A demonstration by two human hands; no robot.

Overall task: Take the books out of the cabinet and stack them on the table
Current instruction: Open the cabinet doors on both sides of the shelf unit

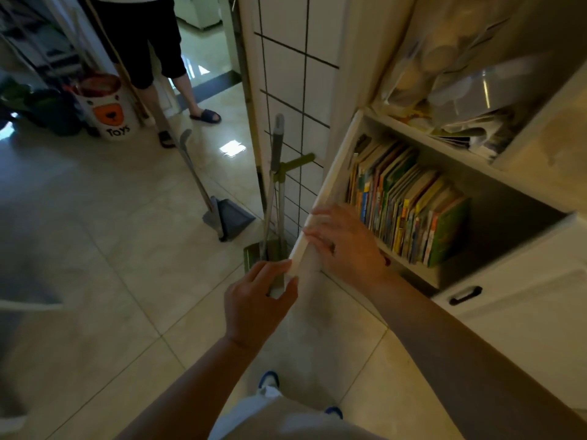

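A white cabinet stands at the right with its door (330,182) swung open, edge toward me. On its lower shelf (409,265) a row of colourful books (409,211) stands upright and leans to the right. My left hand (257,300) grips the bottom corner of the door's edge. My right hand (346,242) lies on the door's inner face with fingers curled over the edge, just left of the books. No table is in view.
The upper shelf holds plastic bags and containers (460,87). A closed drawer with a black handle (465,295) sits below. A mop (273,192), a dustpan (227,219) and a wire grid stand left of the door. Another person (152,58) and a toy bucket (108,106) are at the back left.
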